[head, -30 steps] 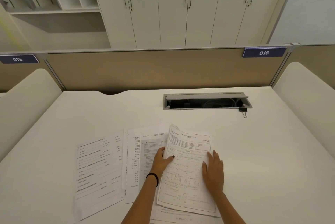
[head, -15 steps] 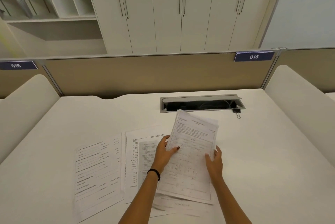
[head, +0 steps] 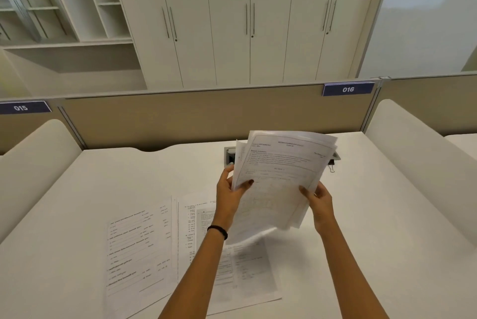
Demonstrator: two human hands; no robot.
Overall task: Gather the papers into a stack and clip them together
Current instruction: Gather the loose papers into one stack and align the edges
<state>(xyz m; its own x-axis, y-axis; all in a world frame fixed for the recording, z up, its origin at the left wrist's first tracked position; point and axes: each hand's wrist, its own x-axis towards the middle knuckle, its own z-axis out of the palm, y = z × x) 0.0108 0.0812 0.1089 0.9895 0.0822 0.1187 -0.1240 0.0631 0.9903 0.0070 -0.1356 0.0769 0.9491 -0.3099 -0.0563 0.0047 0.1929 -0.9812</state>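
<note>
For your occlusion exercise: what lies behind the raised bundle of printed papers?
Behind the raised bundle of printed papers: the grey recessed cable box, mostly covered, and a small black binder clip peeking out right. The box's inside is hidden.

left sign (head: 23, 107): "015" | right sign (head: 348, 89): "016" | papers (head: 281, 171): print (too blurred to read)

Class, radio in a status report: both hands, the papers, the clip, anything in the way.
Left hand and right hand grip a lifted sheaf of papers. Loose sheets flat on desk. Binder clip untouched beyond. Nothing blocking.
</note>
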